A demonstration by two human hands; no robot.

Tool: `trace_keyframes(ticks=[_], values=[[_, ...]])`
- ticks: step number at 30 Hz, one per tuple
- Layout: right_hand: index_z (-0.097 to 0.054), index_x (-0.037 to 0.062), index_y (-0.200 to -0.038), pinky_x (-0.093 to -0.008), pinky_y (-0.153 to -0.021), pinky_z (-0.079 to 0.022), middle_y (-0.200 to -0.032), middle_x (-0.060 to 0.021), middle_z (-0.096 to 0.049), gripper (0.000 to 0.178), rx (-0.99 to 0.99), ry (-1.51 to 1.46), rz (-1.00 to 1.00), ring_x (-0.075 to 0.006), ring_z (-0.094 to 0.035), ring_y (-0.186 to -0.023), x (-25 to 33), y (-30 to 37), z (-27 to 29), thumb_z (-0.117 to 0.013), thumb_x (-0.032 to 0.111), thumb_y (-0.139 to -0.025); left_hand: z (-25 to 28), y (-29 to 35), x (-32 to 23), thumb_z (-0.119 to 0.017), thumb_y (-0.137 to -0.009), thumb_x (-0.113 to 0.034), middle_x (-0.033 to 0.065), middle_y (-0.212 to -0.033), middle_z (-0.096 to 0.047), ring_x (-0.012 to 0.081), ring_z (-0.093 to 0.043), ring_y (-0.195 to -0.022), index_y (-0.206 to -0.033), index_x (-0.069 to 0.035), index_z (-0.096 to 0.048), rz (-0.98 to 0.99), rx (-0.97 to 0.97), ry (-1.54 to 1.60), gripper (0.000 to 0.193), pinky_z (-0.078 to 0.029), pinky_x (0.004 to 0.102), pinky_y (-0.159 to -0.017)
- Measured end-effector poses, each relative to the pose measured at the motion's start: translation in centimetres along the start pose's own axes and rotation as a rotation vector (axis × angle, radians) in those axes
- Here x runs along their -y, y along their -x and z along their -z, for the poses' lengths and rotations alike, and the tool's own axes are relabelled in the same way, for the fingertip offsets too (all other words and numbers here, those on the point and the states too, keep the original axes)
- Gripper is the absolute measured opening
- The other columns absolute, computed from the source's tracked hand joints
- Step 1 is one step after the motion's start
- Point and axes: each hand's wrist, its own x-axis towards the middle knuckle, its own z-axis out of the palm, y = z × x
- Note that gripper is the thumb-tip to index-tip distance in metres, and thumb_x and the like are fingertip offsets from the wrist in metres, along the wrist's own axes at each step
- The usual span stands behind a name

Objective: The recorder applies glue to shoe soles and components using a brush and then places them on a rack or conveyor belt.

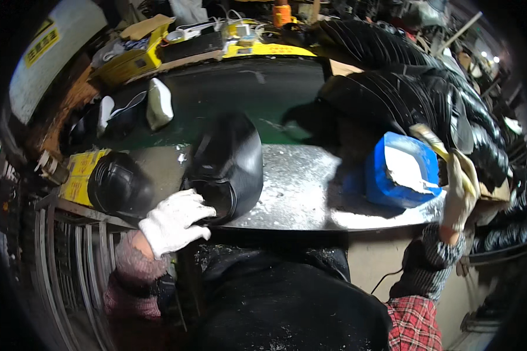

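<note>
A black leather shoe upper [240, 167], slightly blurred, lies on the bench with its opening facing me. At the left edge of that opening is my left hand [178, 221], in a white glove, its fingers spread apart; whether the fingertips touch the leather I cannot tell. My right hand [462, 187], also gloved, is closed around a brush [430, 140] with pale bristles, held at the right of a blue tub [377, 178]. White paste coats the inside of the tub.
Stacked black uppers [380, 96] fill the bench's right side. Nested black pieces [120, 181] sit at the left on a yellow sheet [79, 175]. White-lined pieces [160, 104] stand farther back, near a yellow box [129, 65]. White smears mark the metal bench top [293, 193].
</note>
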Motion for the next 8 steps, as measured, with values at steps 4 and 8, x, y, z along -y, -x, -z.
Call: trace_keyframes(ticks=[4, 8], values=[[-0.064, 0.0017, -0.082, -0.0225, -0.051, -0.033, -0.061, 0.0039, -0.050, 0.026, 0.368, -0.186, -0.473, -0.0049, -0.043, -0.055, -4.0, 0.1, -1.4, -0.063, 0.025, -0.093, 1.1, -2.4, -0.7, -0.083, -0.063, -0.004, 0.0151, -0.102, -0.069, 0.0211, -0.067, -0.095, -0.102, 0.000, -0.069, 0.342, -0.095, 0.602, 0.042, -0.051, 0.0311, -0.087], [-0.065, 0.0020, -0.082, -0.0201, -0.050, -0.035, -0.063, 0.0035, -0.055, 0.027, 0.233, -0.308, -0.600, -0.0037, -0.047, -0.056, -4.6, 1.4, 0.1, -0.064, 0.026, -0.093, -0.6, -5.8, 0.0, -0.075, -0.075, -0.022, 0.0199, -0.132, -0.054, 0.0249, -0.052, -0.124, -0.134, -0.010, -0.050, 0.356, 0.105, 0.016, 0.065, -0.037, 0.0371, -0.108]])
